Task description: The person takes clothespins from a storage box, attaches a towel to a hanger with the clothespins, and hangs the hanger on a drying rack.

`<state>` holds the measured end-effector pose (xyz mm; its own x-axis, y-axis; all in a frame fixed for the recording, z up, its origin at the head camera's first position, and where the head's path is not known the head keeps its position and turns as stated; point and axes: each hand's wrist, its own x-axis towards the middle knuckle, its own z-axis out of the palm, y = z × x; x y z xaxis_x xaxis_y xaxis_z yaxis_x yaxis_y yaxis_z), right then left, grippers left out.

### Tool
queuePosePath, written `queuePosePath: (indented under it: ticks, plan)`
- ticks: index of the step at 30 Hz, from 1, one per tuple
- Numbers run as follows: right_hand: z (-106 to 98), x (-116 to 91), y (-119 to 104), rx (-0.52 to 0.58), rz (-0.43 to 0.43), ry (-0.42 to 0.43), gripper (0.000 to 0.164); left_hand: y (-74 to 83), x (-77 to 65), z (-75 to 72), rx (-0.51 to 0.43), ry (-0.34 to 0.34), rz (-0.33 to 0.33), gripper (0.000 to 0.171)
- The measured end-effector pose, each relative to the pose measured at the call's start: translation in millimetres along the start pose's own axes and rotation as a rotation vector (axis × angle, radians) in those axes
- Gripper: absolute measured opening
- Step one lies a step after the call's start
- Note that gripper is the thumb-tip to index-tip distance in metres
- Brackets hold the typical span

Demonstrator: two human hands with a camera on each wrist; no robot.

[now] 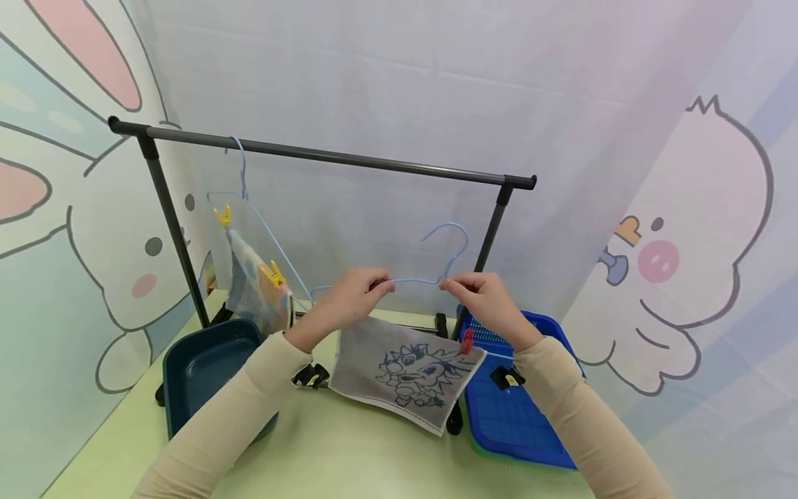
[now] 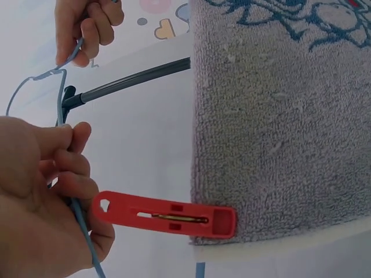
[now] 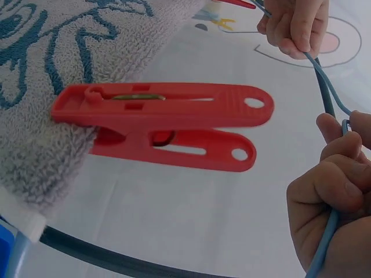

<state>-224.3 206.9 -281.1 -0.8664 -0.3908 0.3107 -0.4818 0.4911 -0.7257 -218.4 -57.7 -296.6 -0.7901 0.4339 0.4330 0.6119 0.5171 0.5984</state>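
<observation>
A light blue wire hanger (image 1: pixel 464 242) is held up in front of the rack, its hook pointing upward. My left hand (image 1: pixel 354 298) grips the hanger's wire left of the hook. With thumb and fingers, my right hand (image 1: pixel 488 299) pinches the wire at the hook's base. Below both hands hangs a grey towel (image 1: pixel 364 357) with a dark blue cartoon print. One red clothespin (image 1: pixel 467 341) clamps its upper right corner. In the left wrist view another red clothespin (image 2: pixel 165 215) clamps a towel corner; the head view hides it behind the left arm.
A dark rack bar (image 1: pixel 349 159) spans the back. On its left hangs another blue hanger (image 1: pixel 242 166) carrying a patterned towel (image 1: pixel 249 281) with yellow clothespins (image 1: pixel 272 274). A dark teal basin (image 1: pixel 212 367) stands left, a blue basket (image 1: pixel 511 416) right, on a pale green table (image 1: pixel 349 457).
</observation>
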Motion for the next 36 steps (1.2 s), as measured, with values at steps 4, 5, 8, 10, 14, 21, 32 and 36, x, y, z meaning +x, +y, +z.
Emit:
queuePosePath:
  ticks: [4,5,8,10,14,21,32,36]
  plan:
    - [-1.5,-3.0,1.7,-0.036,0.005,0.000,0.027,2.0,1.1,-0.3,-0.015,-0.007,-0.011,0.019]
    - [-1.8,-4.2,1.5,-0.046,0.003,-0.002,0.027,2.2,1.4,-0.6,-0.017,-0.007,-0.014,0.019]
    - [-2.5,-8.7,1.2,-0.079,-0.005,-0.007,0.027,1.9,1.9,-1.9,-0.029,0.001,-0.035,0.019]
    - [-2.7,-11.8,1.8,-0.092,-0.012,-0.005,0.027,1.5,2.1,-3.0,-0.032,0.011,-0.045,0.019]
    - [-3.7,-16.0,5.0,-0.101,-0.006,0.003,0.028,0.1,2.8,-4.2,-0.033,0.024,-0.050,0.019]
    - [-10.4,-18.4,13.5,-0.167,-0.016,0.039,0.032,-0.8,6.8,-6.3,-0.024,0.055,-0.071,0.020]
    - [-17.4,-19.2,10.2,-0.295,-0.073,0.131,0.032,14.5,23.3,-13.9,0.082,0.059,-0.152,0.022]
    - [-19.7,-16.2,7.3,-0.308,-0.082,0.154,0.030,24.3,31.6,-18.3,0.140,0.001,-0.172,0.023]
